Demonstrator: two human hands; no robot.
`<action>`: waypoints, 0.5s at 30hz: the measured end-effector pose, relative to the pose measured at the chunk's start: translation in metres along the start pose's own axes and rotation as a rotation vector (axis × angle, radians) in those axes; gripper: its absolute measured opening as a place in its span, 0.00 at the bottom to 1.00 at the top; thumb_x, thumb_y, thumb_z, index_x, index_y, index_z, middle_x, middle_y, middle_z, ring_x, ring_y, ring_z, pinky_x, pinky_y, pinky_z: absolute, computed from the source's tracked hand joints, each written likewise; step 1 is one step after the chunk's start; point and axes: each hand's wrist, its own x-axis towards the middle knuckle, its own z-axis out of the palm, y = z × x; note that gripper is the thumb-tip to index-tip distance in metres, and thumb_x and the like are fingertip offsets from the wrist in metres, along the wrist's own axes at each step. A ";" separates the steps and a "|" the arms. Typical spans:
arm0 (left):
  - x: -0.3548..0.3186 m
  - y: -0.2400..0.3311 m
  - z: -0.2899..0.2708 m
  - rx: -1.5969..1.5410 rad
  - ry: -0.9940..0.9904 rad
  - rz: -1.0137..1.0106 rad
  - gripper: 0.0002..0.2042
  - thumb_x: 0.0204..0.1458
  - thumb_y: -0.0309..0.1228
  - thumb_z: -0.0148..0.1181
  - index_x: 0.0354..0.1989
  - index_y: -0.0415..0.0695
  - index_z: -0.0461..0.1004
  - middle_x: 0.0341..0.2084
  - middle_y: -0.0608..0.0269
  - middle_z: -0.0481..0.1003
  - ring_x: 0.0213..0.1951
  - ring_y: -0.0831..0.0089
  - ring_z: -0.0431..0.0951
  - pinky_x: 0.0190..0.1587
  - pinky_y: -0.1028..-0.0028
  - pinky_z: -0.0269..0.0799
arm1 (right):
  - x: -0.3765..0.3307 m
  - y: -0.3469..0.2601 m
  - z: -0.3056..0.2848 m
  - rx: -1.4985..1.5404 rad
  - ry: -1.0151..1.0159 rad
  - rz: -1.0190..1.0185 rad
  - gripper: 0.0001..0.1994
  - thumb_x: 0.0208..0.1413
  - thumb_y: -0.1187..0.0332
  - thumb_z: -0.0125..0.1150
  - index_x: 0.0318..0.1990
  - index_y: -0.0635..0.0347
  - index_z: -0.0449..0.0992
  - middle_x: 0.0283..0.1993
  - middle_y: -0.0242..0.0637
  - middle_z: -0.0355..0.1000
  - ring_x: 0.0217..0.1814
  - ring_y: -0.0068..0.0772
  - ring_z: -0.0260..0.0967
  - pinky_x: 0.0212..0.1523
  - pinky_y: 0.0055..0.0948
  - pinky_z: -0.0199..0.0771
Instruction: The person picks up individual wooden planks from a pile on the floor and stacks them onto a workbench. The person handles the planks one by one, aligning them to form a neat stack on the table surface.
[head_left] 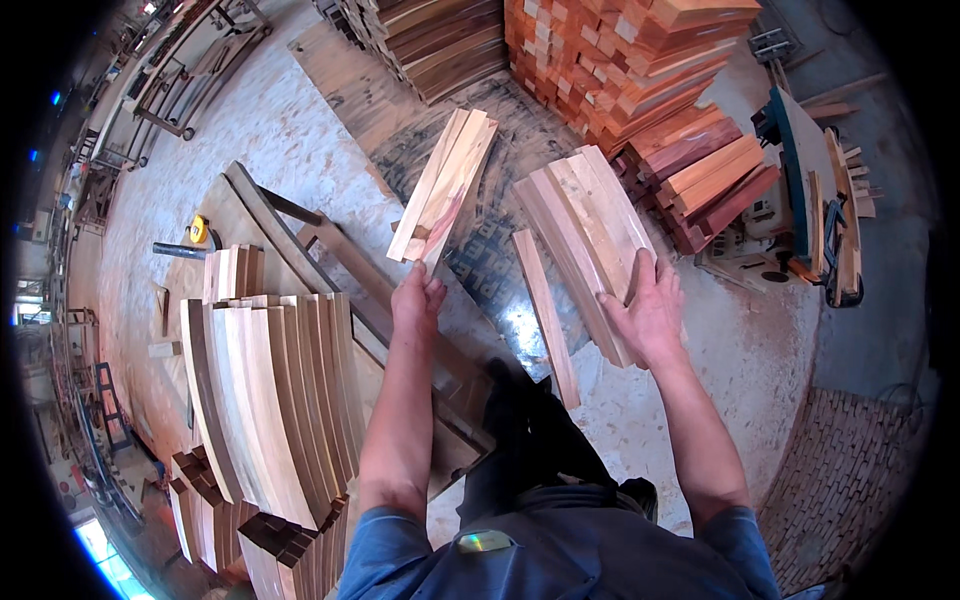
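Observation:
My left hand (417, 297) is closed around the near end of a few pale wooden strips (446, 190), which point away from me; one shows a reddish streak. My right hand (652, 308) lies on the near part of a stack of wooden boards (580, 225), thumb and fingers apart across the top boards. Its fingertips reach toward the stack's right edge. Between the two hands, a single narrow wooden strip (546, 318) lies apart, along the left side of that stack.
At left, a workbench (290, 225) carries a row of upright boards (270, 390) and a yellow tape measure (199, 229). Ahead stand a tall stack of reddish wood blocks (610, 70) and a darker board stack (440, 45). A teal-edged machine table (800, 160) stands at far right.

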 end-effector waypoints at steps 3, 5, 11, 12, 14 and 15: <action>0.025 -0.010 -0.012 0.020 -0.047 0.014 0.09 0.60 0.35 0.59 0.34 0.44 0.68 0.23 0.68 0.69 0.25 0.75 0.73 0.30 0.73 0.75 | 0.002 -0.007 -0.004 -0.013 -0.034 0.009 0.42 0.47 0.51 0.70 0.68 0.59 0.58 0.65 0.60 0.57 0.65 0.58 0.57 0.64 0.50 0.58; 0.042 -0.021 -0.037 0.009 -0.171 0.060 0.09 0.60 0.35 0.59 0.35 0.43 0.69 0.22 0.66 0.68 0.25 0.74 0.73 0.30 0.72 0.74 | 0.002 -0.011 -0.005 -0.012 -0.036 -0.001 0.42 0.48 0.51 0.70 0.68 0.59 0.58 0.65 0.60 0.57 0.65 0.58 0.57 0.63 0.50 0.58; -0.058 -0.027 -0.027 -0.279 -0.419 -0.513 0.13 0.61 0.40 0.51 0.35 0.42 0.71 0.30 0.55 0.76 0.23 0.64 0.72 0.29 0.71 0.74 | 0.001 -0.001 -0.002 0.011 -0.008 0.027 0.42 0.48 0.51 0.69 0.68 0.59 0.58 0.65 0.60 0.57 0.65 0.57 0.57 0.63 0.50 0.58; -0.074 -0.024 -0.024 -0.253 -0.465 -0.494 0.13 0.61 0.40 0.51 0.37 0.42 0.71 0.32 0.54 0.77 0.23 0.64 0.73 0.30 0.71 0.74 | 0.001 -0.001 -0.001 0.020 -0.002 0.018 0.42 0.48 0.51 0.69 0.68 0.60 0.58 0.65 0.59 0.57 0.65 0.57 0.57 0.63 0.50 0.58; -0.098 -0.022 -0.019 -0.202 -0.557 -0.453 0.14 0.61 0.42 0.52 0.40 0.42 0.71 0.37 0.51 0.79 0.25 0.63 0.73 0.30 0.72 0.73 | 0.001 -0.002 -0.002 0.024 0.005 0.012 0.42 0.48 0.51 0.69 0.68 0.60 0.59 0.65 0.59 0.57 0.65 0.57 0.57 0.63 0.50 0.58; -0.099 -0.022 -0.016 -0.162 -0.575 -0.446 0.14 0.62 0.42 0.52 0.42 0.42 0.71 0.38 0.50 0.79 0.27 0.63 0.74 0.31 0.71 0.74 | 0.001 -0.003 -0.002 0.025 0.009 0.007 0.42 0.48 0.51 0.69 0.68 0.60 0.59 0.65 0.59 0.57 0.65 0.57 0.57 0.63 0.50 0.58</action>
